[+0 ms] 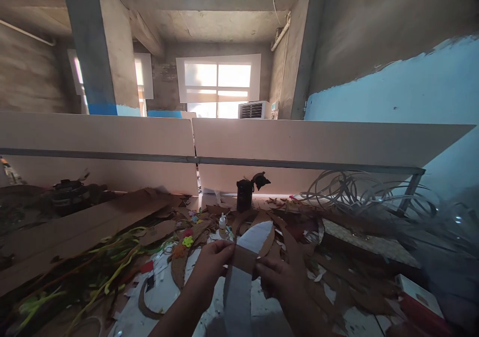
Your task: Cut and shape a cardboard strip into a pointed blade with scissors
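Observation:
A long white strip (pixel 238 297) with a pointed, rounded top stands in front of me, crossed by a brown cardboard band (pixel 244 259). My left hand (pixel 211 264) pinches the band's left end between thumb and fingers. On the other side, my right hand (pixel 277 277) has its fingers closed at the band's right end. Behind the white tip, a piece of brown cardboard (pixel 267 243) shows. A small white glue bottle (pixel 222 223) stands just beyond my left hand.
Cardboard scraps (pixel 337 272) cover the right side. Yellow-green strands (pixel 119 272) lie at left. Beyond are a black container (pixel 244 195), coiled clear tubing (pixel 337 192) and a pale partition (pixel 299 140). A red and white box (pixel 421 297) sits at lower right.

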Demonstrator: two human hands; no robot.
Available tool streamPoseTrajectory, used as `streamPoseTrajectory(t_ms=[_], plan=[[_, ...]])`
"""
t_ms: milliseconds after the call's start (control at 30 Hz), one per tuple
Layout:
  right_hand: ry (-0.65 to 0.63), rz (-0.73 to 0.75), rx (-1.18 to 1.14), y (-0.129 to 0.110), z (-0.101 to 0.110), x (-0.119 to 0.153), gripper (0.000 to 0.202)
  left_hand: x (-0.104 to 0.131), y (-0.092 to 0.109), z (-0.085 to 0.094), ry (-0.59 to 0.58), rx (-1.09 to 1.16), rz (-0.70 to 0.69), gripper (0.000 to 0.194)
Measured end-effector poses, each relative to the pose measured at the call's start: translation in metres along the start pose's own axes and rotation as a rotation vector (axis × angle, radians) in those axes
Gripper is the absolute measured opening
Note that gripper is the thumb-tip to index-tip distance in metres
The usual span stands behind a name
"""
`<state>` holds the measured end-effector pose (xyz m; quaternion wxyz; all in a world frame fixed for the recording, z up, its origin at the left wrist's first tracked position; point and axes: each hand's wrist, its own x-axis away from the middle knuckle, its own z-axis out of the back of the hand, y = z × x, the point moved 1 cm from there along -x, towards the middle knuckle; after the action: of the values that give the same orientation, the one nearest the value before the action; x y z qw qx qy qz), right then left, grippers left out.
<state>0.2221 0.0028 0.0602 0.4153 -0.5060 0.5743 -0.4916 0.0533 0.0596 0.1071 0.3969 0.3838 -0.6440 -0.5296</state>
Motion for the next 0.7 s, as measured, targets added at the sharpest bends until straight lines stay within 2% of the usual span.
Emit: streamPoseTrajectory(t_ms=[100,333,700], plan=[[0.004,-0.001,0.015,0.0007,-0.0007,-0.0011,0.05,0.0005,-0.0007,-0.0018,0.003,-0.013,-0.014,0.027],[0.011,0.034,0.038,-0.0067,-0.0024,0.0045,0.034,-0.0005,-0.0013,-0.0028,0.006,-0.032,-0.033,0.026],[0.007,0.028,0.046,-0.0038,-0.0015,0.0051,0.035,0.0002,0.0005,-0.0018,0.005,-0.015,-0.023,0.027]])
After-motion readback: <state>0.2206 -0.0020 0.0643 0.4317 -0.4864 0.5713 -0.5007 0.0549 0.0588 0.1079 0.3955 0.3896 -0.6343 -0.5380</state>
